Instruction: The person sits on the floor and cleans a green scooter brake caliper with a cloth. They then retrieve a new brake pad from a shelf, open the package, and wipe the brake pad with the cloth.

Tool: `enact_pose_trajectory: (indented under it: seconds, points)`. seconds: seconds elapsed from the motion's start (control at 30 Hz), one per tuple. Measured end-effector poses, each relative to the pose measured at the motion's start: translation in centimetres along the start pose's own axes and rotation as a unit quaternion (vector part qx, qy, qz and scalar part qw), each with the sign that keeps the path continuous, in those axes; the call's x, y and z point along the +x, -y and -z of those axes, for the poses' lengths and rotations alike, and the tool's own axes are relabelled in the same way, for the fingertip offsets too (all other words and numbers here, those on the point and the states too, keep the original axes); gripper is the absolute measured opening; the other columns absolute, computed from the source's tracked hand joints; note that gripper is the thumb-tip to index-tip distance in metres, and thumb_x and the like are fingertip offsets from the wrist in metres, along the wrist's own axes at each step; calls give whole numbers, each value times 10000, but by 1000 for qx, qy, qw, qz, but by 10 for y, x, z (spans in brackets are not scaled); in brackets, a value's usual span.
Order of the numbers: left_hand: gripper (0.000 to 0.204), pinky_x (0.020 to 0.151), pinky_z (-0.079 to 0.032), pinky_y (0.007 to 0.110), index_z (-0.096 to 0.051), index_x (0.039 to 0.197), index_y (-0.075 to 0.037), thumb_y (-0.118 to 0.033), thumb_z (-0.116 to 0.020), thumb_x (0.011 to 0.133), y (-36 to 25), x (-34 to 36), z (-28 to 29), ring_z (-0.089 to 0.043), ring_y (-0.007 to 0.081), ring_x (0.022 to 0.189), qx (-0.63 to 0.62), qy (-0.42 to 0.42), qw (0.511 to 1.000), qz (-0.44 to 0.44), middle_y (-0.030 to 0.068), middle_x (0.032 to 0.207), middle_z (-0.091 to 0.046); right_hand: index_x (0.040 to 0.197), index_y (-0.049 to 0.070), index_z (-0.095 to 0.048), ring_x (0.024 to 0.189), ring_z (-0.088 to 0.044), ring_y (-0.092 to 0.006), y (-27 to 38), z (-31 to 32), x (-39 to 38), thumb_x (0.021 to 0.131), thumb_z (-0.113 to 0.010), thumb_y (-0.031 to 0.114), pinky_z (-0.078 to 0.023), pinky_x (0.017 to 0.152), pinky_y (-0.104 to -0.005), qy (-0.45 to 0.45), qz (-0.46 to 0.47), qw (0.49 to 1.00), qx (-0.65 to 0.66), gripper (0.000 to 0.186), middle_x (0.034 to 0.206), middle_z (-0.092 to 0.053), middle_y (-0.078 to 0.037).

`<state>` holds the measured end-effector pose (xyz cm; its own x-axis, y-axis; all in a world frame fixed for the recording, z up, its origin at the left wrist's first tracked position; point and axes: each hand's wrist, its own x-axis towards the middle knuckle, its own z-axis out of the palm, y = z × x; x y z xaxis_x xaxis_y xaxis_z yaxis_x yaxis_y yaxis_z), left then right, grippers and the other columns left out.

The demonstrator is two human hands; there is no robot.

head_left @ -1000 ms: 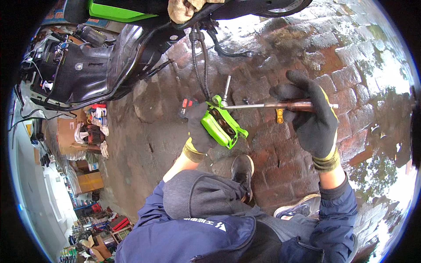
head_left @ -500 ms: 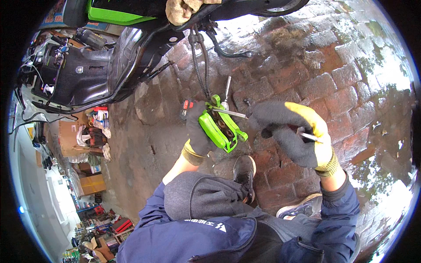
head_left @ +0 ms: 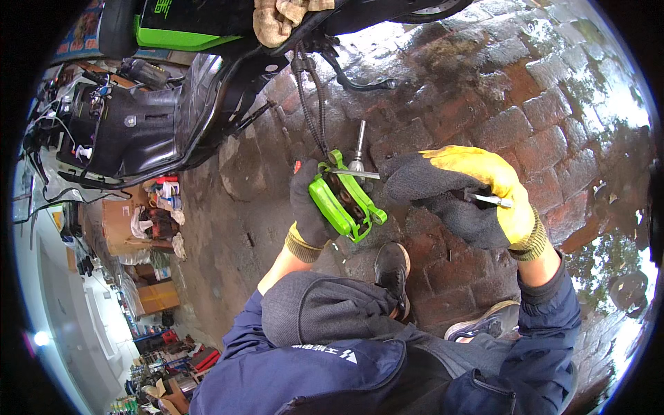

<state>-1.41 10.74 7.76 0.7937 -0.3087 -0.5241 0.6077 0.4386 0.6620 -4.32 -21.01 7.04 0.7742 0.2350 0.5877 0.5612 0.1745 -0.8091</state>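
My left hand [head_left: 309, 204], in a black and yellow glove, is closed round a bright green brake caliper [head_left: 333, 206]. Its open middle shows dark, dirty inner parts. A flat metal strip [head_left: 361, 174] lies across the caliper's far end and points right. Near the strip's tip is my gloved right hand [head_left: 463, 197], its fingers bent and drawn together. A slim silver tool [head_left: 492, 200] pokes out of that palm; the rest of it is hidden in the glove. Two dark cables or hoses [head_left: 312, 104] run from the scooter down to the caliper.
A black and green scooter [head_left: 138, 124] takes up the upper left, with a beige glove [head_left: 280, 21] on it. On the wet brick floor [head_left: 484, 138] beyond the caliper lies a silver rod-shaped tool [head_left: 359, 146] with a flared end. Cardboard boxes [head_left: 158, 296] stand at left.
My right hand has shifted slightly right and its fingertips have come off the strip's end. The caliper stays in my left hand, and the red-and-black thing beside that hand is now mostly hidden.
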Motion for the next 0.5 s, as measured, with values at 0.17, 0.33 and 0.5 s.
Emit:
enact_pose_trajectory:
  seconds: [0.17, 0.33, 0.5]
  points:
    - [600, 1056, -527, 506, -674, 1278, -82, -567, -615, 930, -1, 2, 9, -695, 342, 1113, -52, 43, 998, 8, 140, 1202, -722, 1263, 7, -691, 1208, -692, -395, -2, -6, -3, 832, -766, 143, -525, 1038, -503, -20, -2, 999, 30, 458, 1285, -723, -216]
    - [596, 1046, -527, 467, -686, 1254, -85, -578, -645, 920, 3, 4, 9, -682, 310, 1136, -49, -19, 999, -12, 123, 1177, -723, 1268, 10, -696, 1210, -685, -421, -2, -11, -2, 821, -777, 153, -525, 1035, -512, -12, -32, 994, 106, 476, 1289, -721, -217]
    - [626, 1054, -519, 471, -691, 1258, -70, -600, -623, 932, 1, 3, 9, -679, 319, 1139, -57, 28, 998, -1, 125, 1205, -723, 1247, 7, -715, 1220, -673, -444, 6, -6, 4, 794, -793, 138, -523, 1035, -526, 34, -11, 999, 3, 478, 1270, -720, -228]
